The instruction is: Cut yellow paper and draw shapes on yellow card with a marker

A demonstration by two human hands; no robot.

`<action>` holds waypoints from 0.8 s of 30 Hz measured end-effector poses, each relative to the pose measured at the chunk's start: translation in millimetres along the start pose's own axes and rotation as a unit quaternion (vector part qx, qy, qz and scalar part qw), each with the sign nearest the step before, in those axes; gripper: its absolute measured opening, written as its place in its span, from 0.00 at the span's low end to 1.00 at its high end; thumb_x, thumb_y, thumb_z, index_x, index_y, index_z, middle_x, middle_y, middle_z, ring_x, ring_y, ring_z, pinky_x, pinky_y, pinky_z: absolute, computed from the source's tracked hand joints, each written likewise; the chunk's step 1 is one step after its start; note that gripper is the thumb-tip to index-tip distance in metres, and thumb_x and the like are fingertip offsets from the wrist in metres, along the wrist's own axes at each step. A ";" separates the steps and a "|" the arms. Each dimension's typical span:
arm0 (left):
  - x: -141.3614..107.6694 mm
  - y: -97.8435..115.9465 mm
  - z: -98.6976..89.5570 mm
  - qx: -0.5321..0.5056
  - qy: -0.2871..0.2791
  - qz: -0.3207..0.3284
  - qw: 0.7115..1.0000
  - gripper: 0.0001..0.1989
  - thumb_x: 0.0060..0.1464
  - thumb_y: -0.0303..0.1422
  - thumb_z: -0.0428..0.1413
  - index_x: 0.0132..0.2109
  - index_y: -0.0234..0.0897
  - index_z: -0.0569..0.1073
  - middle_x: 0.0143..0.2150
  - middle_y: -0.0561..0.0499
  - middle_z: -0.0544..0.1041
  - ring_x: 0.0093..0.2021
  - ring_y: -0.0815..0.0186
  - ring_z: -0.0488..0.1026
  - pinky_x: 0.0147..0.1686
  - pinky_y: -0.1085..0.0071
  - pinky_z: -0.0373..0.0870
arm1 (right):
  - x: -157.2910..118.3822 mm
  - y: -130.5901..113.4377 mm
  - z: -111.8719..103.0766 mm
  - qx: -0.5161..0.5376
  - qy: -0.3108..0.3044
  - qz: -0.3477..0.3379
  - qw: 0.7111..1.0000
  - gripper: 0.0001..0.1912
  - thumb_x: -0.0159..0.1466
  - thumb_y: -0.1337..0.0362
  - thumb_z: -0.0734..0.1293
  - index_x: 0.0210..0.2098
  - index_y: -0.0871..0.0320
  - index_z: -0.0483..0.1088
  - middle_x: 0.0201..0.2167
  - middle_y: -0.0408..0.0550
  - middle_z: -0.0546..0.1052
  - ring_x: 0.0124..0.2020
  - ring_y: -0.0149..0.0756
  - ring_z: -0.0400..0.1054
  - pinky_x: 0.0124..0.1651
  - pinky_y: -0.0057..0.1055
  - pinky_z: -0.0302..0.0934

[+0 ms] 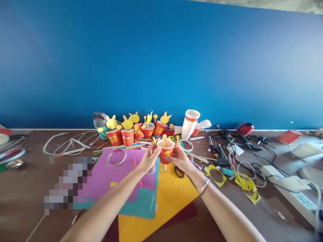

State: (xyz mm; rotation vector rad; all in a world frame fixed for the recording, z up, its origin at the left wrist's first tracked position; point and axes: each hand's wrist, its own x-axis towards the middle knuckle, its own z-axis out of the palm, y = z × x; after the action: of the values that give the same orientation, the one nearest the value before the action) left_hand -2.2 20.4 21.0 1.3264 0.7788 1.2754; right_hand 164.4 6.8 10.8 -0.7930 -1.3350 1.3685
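A red paper cup (165, 155) with a white rim and gold print is held upright above the coloured paper, between both hands. Orange and pink straws stand up out of its middle. My left hand (150, 157) grips the cup's left side, beside a short yellow strip at the rim. On the right side my right hand (182, 158) has its fingers round the cup, next to an orange curled strip at the rim. Under the hands lie a purple sheet (101, 174), a teal sheet (141, 205) and a yellow-orange sheet (169, 201). Black-handled scissors (179, 172) rest by my right hand.
Several red cups with yellow eared heads (128, 137) line the blue wall. A stack of white cups (189, 126) leans to their right. Glue guns (222, 157), yellow paper scraps (217, 175), cables and a power strip (292, 195) lie at the right; a tape roll (116, 163) sits on the purple sheet.
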 end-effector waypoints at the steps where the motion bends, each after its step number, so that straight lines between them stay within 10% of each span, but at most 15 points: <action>1: 0.4 -0.5 -1.5 -0.008 0.020 -0.002 1.000 0.21 0.53 0.48 0.55 0.47 0.38 0.71 0.50 0.46 0.73 0.51 0.60 0.69 0.52 0.64 0.63 | 0.2 1.9 0.1 0.011 -0.004 -0.003 1.000 0.28 0.52 0.60 0.74 0.50 0.56 0.64 0.43 0.48 0.74 0.43 0.40 0.69 0.47 0.36 0.64; 5: 4.4 -1.4 -6.5 -0.040 0.081 0.004 0.996 0.16 0.53 0.47 0.55 0.37 0.38 0.70 0.37 0.51 0.75 0.41 0.64 0.71 0.46 0.66 0.66 | 0.1 2.7 -1.9 0.045 -0.034 -0.007 0.998 0.29 0.54 0.60 0.73 0.53 0.54 0.63 0.45 0.48 0.73 0.45 0.40 0.68 0.49 0.36 0.63; 14: 10.8 12.0 -19.3 -0.030 0.024 -0.046 0.998 0.15 0.45 0.41 0.61 0.24 0.37 0.67 0.28 0.53 0.73 0.28 0.68 0.67 0.32 0.72 0.63 | -1.9 -1.6 -6.6 0.008 -0.071 0.031 0.997 0.33 0.50 0.59 0.76 0.52 0.57 0.65 0.47 0.51 0.73 0.44 0.41 0.68 0.47 0.38 0.64; 24: 6.9 11.2 -14.1 -0.019 -0.050 -0.044 0.998 0.23 0.44 0.43 0.64 0.46 0.39 0.72 0.44 0.48 0.76 0.45 0.60 0.71 0.45 0.64 0.66 | -0.1 -1.8 0.3 0.059 -0.036 0.009 0.998 0.29 0.53 0.59 0.74 0.52 0.54 0.64 0.47 0.50 0.72 0.48 0.43 0.67 0.51 0.39 0.62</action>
State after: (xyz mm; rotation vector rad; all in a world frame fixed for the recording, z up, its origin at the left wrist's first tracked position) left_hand -16.6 28.3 31.1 1.3013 0.7317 1.1416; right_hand 164.6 6.4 12.5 -0.6824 -1.2921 1.4886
